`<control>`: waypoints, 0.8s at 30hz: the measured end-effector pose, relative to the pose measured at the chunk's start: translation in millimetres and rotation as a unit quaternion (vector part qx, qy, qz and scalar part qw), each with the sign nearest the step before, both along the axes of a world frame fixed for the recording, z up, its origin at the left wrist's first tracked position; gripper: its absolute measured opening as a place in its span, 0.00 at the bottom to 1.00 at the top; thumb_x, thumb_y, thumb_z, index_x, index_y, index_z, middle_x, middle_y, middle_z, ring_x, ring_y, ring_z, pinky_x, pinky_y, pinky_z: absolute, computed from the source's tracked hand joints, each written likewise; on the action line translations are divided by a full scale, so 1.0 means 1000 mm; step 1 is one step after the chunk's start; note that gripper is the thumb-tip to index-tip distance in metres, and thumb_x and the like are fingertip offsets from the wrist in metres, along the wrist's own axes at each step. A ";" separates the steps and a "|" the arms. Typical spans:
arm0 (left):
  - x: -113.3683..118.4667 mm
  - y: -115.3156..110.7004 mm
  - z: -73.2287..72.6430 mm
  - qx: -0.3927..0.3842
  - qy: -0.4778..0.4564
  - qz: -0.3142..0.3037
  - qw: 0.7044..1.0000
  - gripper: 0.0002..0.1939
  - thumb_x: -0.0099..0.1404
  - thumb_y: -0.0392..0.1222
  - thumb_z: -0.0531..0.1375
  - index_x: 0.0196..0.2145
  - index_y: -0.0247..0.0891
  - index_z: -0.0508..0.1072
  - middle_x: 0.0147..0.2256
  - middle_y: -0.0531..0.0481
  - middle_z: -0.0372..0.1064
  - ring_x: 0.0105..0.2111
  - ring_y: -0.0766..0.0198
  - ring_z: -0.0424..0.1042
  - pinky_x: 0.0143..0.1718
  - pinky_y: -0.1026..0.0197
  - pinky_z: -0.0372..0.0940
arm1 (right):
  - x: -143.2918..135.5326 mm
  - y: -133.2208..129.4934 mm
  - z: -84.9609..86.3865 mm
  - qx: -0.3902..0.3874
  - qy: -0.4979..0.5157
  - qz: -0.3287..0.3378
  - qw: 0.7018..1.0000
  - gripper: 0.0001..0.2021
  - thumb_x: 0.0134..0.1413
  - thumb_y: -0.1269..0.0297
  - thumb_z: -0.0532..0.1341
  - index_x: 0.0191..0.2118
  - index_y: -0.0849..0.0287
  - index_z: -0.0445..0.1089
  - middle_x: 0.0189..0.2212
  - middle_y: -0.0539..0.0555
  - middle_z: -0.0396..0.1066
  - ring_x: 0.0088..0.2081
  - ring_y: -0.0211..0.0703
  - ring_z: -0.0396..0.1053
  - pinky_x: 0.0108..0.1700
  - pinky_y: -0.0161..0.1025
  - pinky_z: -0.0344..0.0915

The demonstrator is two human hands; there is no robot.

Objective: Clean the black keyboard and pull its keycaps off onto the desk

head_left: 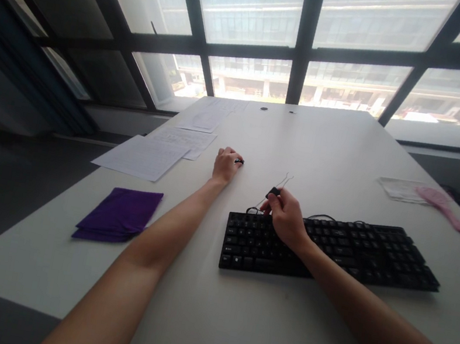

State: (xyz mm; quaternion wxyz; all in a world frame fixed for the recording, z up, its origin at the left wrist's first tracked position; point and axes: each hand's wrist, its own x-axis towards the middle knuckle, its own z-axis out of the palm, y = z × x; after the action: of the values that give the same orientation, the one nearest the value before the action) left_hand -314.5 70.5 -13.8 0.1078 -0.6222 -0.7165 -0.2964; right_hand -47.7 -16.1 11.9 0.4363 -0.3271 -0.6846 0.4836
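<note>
My left hand [226, 165] is low over the white table, its fingers closed on a small black object [239, 162] too small to make out. To its right, my right hand [287, 213] pinches a black binder clip [273, 193] whose thin wire handles stick out on both sides. That hand is above the top edge of a black keyboard [332, 249]. Part of a black cable [252, 210] shows behind the keyboard, beside my right fingers.
A folded purple cloth [120, 213] lies at the left, with printed paper sheets [144, 155] beyond it. On the right are a pink hairbrush [442, 204] and a clear packet [398, 188]. Large windows stand past the white table's [229, 326] far edge.
</note>
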 end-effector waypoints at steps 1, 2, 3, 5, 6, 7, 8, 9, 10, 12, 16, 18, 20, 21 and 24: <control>0.000 0.000 0.000 0.000 0.000 0.000 1.000 0.07 0.62 0.34 0.65 0.38 0.42 0.81 0.42 0.45 0.69 0.47 0.52 0.63 0.52 0.52 0.62 | 0.000 0.000 0.000 0.001 -0.001 -0.001 1.000 0.11 0.64 0.56 0.55 0.33 0.56 0.63 0.25 0.52 0.75 0.25 0.41 0.71 0.31 0.38 0.66; 0.000 0.000 0.000 0.000 0.000 0.000 1.000 0.07 0.62 0.34 0.65 0.38 0.42 0.81 0.42 0.45 0.69 0.46 0.52 0.63 0.52 0.53 0.62 | 0.000 0.000 0.000 0.002 -0.002 -0.001 1.000 0.11 0.64 0.56 0.55 0.33 0.56 0.63 0.26 0.52 0.75 0.26 0.41 0.71 0.31 0.38 0.65; 0.000 0.000 0.000 0.000 0.001 0.000 1.000 0.07 0.62 0.34 0.65 0.38 0.42 0.81 0.42 0.45 0.69 0.46 0.52 0.63 0.52 0.53 0.62 | 0.000 0.000 0.000 0.003 -0.002 -0.001 1.000 0.11 0.64 0.57 0.55 0.32 0.56 0.63 0.26 0.52 0.75 0.26 0.41 0.71 0.31 0.38 0.66; 0.001 0.000 0.001 0.001 0.001 -0.001 1.000 0.08 0.62 0.34 0.65 0.39 0.42 0.80 0.42 0.45 0.69 0.46 0.52 0.63 0.52 0.53 0.62 | 0.000 0.000 0.000 0.003 -0.001 0.000 1.000 0.11 0.65 0.57 0.55 0.32 0.56 0.63 0.26 0.52 0.75 0.26 0.41 0.71 0.31 0.38 0.66; 0.001 0.000 0.001 0.003 0.002 -0.001 1.000 0.08 0.62 0.34 0.65 0.39 0.42 0.80 0.42 0.45 0.69 0.47 0.52 0.63 0.52 0.53 0.62 | 0.000 0.000 0.000 0.002 0.002 0.001 1.000 0.11 0.64 0.57 0.55 0.32 0.56 0.63 0.26 0.52 0.75 0.26 0.41 0.71 0.31 0.38 0.66; 0.001 -0.001 0.001 0.005 0.003 -0.002 1.000 0.09 0.62 0.34 0.65 0.40 0.42 0.80 0.42 0.45 0.69 0.47 0.52 0.63 0.53 0.53 0.62 | 0.000 0.000 0.000 0.001 0.006 0.002 1.000 0.11 0.64 0.57 0.55 0.33 0.56 0.63 0.26 0.52 0.75 0.25 0.41 0.71 0.31 0.38 0.66; 0.001 -0.001 0.001 0.007 0.004 -0.004 1.000 0.09 0.62 0.34 0.65 0.40 0.41 0.80 0.42 0.45 0.69 0.47 0.51 0.63 0.53 0.52 0.62 | 0.000 0.000 0.000 -0.001 0.010 0.002 1.000 0.11 0.64 0.56 0.56 0.33 0.56 0.63 0.26 0.52 0.75 0.25 0.41 0.71 0.31 0.38 0.66; 0.001 -0.002 0.002 0.009 0.003 -0.006 1.000 0.10 0.62 0.34 0.65 0.41 0.41 0.80 0.42 0.44 0.70 0.47 0.51 0.63 0.53 0.52 0.62 | 0.000 0.000 0.000 -0.004 0.016 0.002 1.000 0.11 0.64 0.56 0.56 0.33 0.56 0.63 0.26 0.52 0.74 0.25 0.41 0.71 0.31 0.38 0.66; 0.002 -0.004 0.003 0.012 0.001 -0.006 1.000 0.10 0.62 0.34 0.65 0.41 0.41 0.80 0.42 0.44 0.70 0.47 0.51 0.63 0.53 0.52 0.62 | 0.000 0.000 0.000 -0.006 0.023 0.000 1.000 0.11 0.64 0.55 0.56 0.33 0.56 0.63 0.26 0.52 0.74 0.25 0.41 0.71 0.30 0.38 0.66; 0.004 -0.008 0.005 0.021 -0.010 -0.003 1.000 0.10 0.63 0.34 0.63 0.42 0.41 0.79 0.42 0.44 0.70 0.47 0.51 0.64 0.54 0.51 0.62 | 0.000 0.001 0.000 -0.007 0.033 -0.009 0.999 0.12 0.64 0.54 0.56 0.33 0.56 0.63 0.26 0.52 0.74 0.26 0.41 0.70 0.30 0.38 0.66; 0.023 -0.025 0.017 0.035 -0.057 -0.038 0.997 0.10 0.67 0.35 0.59 0.42 0.38 0.79 0.40 0.45 0.74 0.42 0.55 0.69 0.52 0.53 0.64 | 0.001 0.001 0.000 0.009 0.046 -0.029 0.999 0.11 0.63 0.55 0.57 0.32 0.56 0.64 0.27 0.53 0.73 0.26 0.40 0.69 0.29 0.37 0.64; 0.041 -0.039 0.025 0.019 -0.091 -0.085 0.992 0.11 0.68 0.34 0.56 0.42 0.37 0.79 0.38 0.46 0.76 0.37 0.60 0.72 0.47 0.57 0.66 | 0.001 0.001 0.000 0.015 0.048 -0.033 0.998 0.11 0.63 0.56 0.57 0.32 0.56 0.64 0.27 0.53 0.73 0.27 0.40 0.69 0.30 0.37 0.64; 0.063 -0.056 0.032 -0.022 -0.130 -0.127 0.983 0.13 0.67 0.32 0.55 0.43 0.37 0.79 0.36 0.48 0.77 0.34 0.62 0.73 0.42 0.60 0.68 | 0.002 0.001 0.001 0.018 0.050 -0.033 0.998 0.10 0.62 0.57 0.57 0.32 0.56 0.64 0.27 0.52 0.73 0.27 0.41 0.68 0.30 0.38 0.64; 0.073 -0.066 0.035 -0.049 -0.142 -0.147 0.978 0.14 0.67 0.32 0.55 0.45 0.37 0.79 0.34 0.49 0.78 0.32 0.63 0.74 0.40 0.61 0.68 | 0.002 0.000 0.001 0.020 0.051 -0.034 0.998 0.10 0.62 0.57 0.56 0.32 0.56 0.64 0.27 0.52 0.73 0.26 0.41 0.68 0.30 0.38 0.64; 0.098 -0.096 0.038 -0.091 -0.157 -0.180 0.967 0.14 0.67 0.32 0.54 0.44 0.39 0.79 0.34 0.50 0.79 0.34 0.63 0.76 0.41 0.61 0.69 | 0.004 0.000 0.002 0.032 0.046 -0.047 0.997 0.10 0.62 0.58 0.56 0.32 0.56 0.64 0.26 0.52 0.72 0.27 0.41 0.67 0.30 0.38 0.64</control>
State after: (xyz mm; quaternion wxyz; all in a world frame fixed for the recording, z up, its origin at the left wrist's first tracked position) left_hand -216.9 -25.5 24.3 -0.1179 -0.6937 -0.6247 -0.3385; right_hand -44.0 -16.0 13.8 0.4997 -0.3224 -0.6628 0.4550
